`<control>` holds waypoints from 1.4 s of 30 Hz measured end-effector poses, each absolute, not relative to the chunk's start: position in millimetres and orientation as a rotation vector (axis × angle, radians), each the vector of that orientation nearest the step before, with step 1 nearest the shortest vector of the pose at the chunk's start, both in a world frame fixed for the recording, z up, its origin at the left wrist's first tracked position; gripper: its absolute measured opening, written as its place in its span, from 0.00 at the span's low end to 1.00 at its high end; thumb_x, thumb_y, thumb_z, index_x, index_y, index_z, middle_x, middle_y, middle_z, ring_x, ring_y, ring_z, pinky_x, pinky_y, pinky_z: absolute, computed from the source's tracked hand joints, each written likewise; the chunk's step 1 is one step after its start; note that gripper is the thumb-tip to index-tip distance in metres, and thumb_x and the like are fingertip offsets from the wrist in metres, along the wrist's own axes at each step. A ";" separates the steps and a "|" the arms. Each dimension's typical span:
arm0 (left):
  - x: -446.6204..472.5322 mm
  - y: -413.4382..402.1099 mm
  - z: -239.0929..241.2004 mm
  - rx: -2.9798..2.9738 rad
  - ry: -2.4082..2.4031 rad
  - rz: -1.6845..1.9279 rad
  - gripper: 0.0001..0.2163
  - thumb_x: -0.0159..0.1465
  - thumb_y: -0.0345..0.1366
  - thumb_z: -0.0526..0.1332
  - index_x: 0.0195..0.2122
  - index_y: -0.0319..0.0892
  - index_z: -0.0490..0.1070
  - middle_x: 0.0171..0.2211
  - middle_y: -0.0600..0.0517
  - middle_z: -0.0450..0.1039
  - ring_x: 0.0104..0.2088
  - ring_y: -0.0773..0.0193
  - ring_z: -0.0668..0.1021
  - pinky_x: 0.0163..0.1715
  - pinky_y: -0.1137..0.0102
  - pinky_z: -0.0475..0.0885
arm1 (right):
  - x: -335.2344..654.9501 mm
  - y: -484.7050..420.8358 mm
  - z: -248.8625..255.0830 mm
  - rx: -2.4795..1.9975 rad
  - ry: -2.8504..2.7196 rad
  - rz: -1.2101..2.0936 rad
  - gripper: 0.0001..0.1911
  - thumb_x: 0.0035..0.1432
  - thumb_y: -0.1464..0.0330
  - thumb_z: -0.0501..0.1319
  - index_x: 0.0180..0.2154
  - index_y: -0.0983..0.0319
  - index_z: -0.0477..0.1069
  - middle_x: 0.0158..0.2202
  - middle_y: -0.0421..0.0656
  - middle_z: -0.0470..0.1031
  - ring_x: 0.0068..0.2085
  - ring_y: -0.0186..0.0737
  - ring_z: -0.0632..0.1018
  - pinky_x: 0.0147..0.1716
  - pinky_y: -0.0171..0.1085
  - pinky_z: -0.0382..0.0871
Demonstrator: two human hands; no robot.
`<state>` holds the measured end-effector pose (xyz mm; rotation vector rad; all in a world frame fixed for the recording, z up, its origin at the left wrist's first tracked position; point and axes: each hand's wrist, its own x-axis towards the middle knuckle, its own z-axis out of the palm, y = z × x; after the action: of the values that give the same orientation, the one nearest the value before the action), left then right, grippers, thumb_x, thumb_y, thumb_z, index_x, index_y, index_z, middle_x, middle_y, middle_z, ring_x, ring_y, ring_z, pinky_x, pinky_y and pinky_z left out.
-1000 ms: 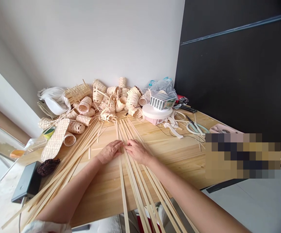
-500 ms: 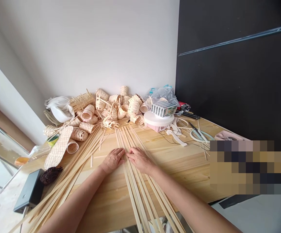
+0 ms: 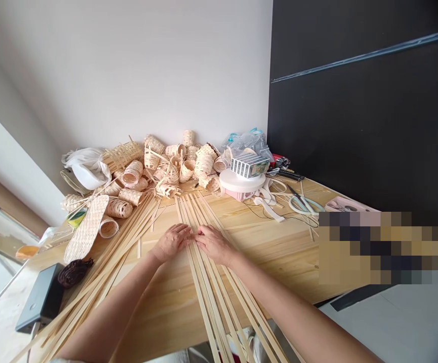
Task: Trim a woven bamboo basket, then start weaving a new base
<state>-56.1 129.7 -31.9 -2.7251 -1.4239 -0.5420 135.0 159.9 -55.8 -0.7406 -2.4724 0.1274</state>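
Note:
Long pale bamboo strips lie side by side on the wooden table, running from the far side past the near edge. My left hand rests at their left edge, its bent fingers closed on the outer strip. Over the strips my right hand has its fingers and thumb drawn together, also closed on strip material. The fingertips of both hands meet; exactly which strips lie between them is partly hidden.
A loose bundle of strips slants along the left, beside a dark box. Woven bamboo baskets pile up at the wall. Scissors and a white round stand are at the right back.
The view has shifted slightly, so the table things appear a little further left and up. Both hands stay together at the strips, with fingers slightly more bent.

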 end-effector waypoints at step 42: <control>-22.4 157.3 -35.0 -3.068 -1.395 -0.585 0.28 0.66 0.48 0.36 0.53 0.35 0.63 0.53 0.45 0.64 0.58 0.62 0.61 0.58 0.64 0.55 | 204.7 134.5 -35.7 -0.860 -2.638 0.169 0.21 0.56 0.73 0.51 0.52 0.66 0.64 0.55 0.50 0.63 0.58 0.48 0.58 0.54 0.48 0.56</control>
<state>-22.4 157.3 -35.0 -3.0677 -1.3947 -0.5853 204.7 134.5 -35.7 -0.8600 -2.6378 0.1694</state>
